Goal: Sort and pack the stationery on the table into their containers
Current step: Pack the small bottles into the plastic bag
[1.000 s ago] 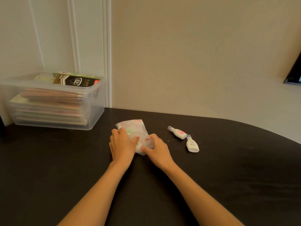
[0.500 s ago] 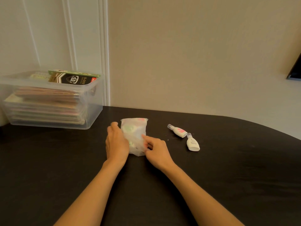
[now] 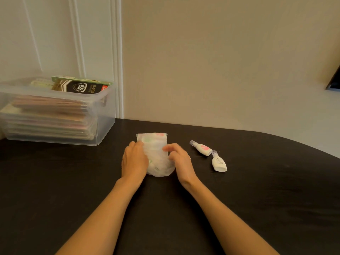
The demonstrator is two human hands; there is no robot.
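**Pouch in hand, two bottles not yet packed**

Nearest, on the black table (image 3: 257,199), both hands flank a translucent white plastic pouch (image 3: 158,157) with pink and green shapes showing through it. The left hand (image 3: 135,161) lies on its left side, fingers together. The right hand (image 3: 181,159) touches its right edge with loosely bent fingers; whether they pinch it I cannot tell. Just right, a small white bottle with a pink label (image 3: 201,149) and a plain white bottle (image 3: 219,162) lie loose, so they probably remain to pack. Farther left, the clear plastic box (image 3: 104,126) already holds stacked flat packs and a black carton marked 0.5 mm (image 3: 81,87)
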